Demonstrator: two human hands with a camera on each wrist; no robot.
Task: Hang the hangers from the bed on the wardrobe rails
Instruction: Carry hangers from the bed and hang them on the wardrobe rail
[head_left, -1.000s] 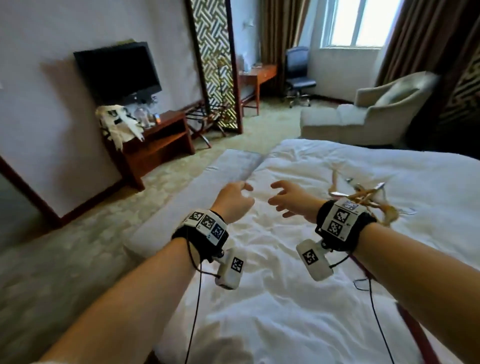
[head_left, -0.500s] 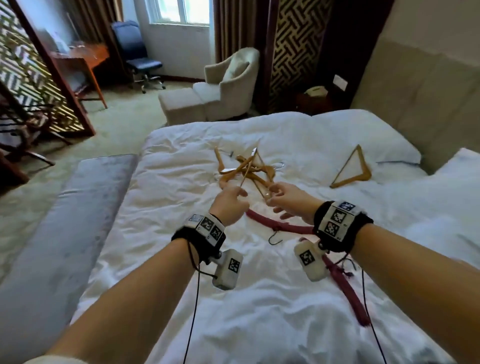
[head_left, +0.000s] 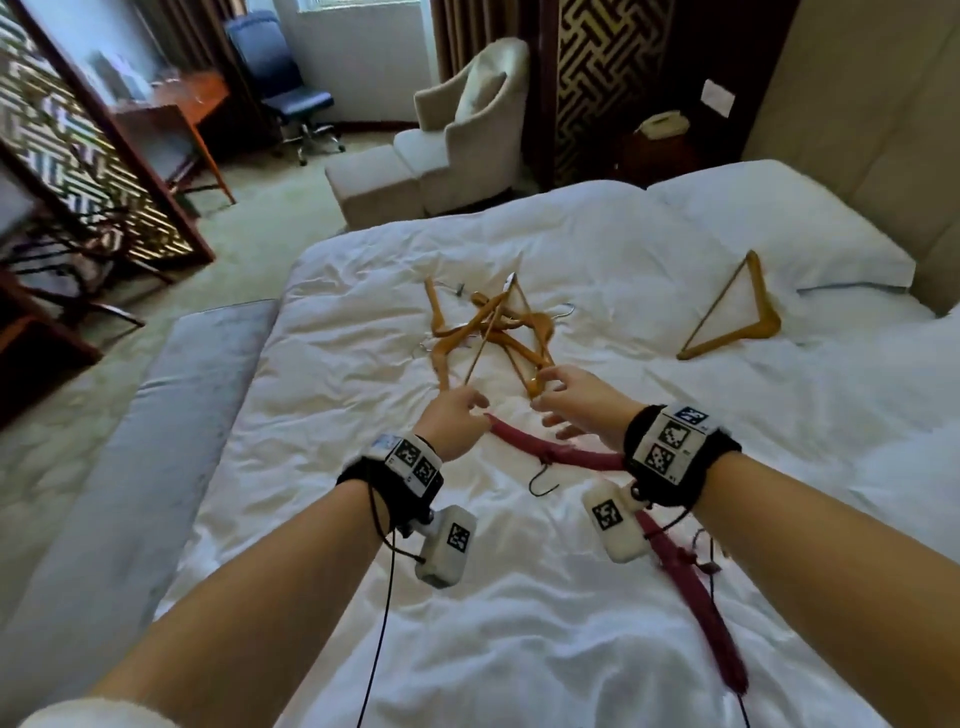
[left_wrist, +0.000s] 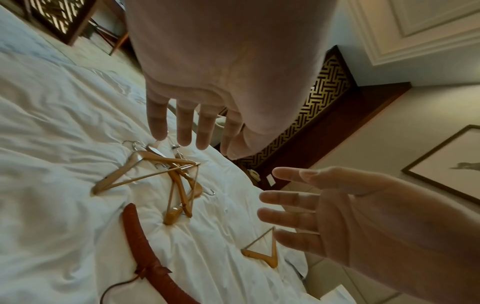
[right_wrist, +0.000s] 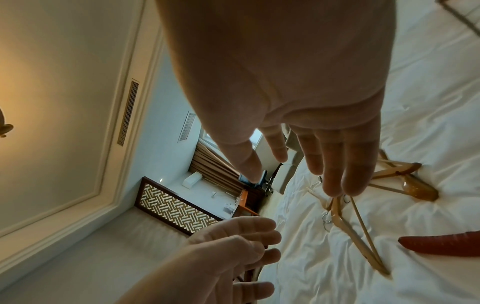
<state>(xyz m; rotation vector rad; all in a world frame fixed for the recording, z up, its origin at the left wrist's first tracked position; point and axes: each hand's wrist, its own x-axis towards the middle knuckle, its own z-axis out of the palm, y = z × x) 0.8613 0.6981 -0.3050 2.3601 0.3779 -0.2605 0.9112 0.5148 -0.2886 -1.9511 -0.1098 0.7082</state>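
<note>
A tangle of several wooden hangers (head_left: 488, 332) lies in the middle of the white bed (head_left: 363, 519). One more wooden hanger (head_left: 737, 317) lies alone to the right near the pillow. A red padded hanger (head_left: 550, 452) with a dark hook lies just under my hands. My left hand (head_left: 457, 421) and right hand (head_left: 566, 400) hover side by side over the near end of the tangle. In the left wrist view my left hand's fingers (left_wrist: 192, 127) are straight and hold nothing. My right hand's fingers (right_wrist: 324, 160) are spread and empty too. No wardrobe is in view.
A grey bench (head_left: 156, 441) runs along the bed's left side. Beyond the bed stand a beige armchair (head_left: 467, 135) with footstool, a blue office chair (head_left: 280, 98) and a wooden desk (head_left: 176, 109). The lattice screen (head_left: 78, 156) stands left, the headboard (head_left: 857, 130) right.
My view has swung right, from the room to the bed. Both hands have come over the hangers and reached a little further toward the tangle, still empty.
</note>
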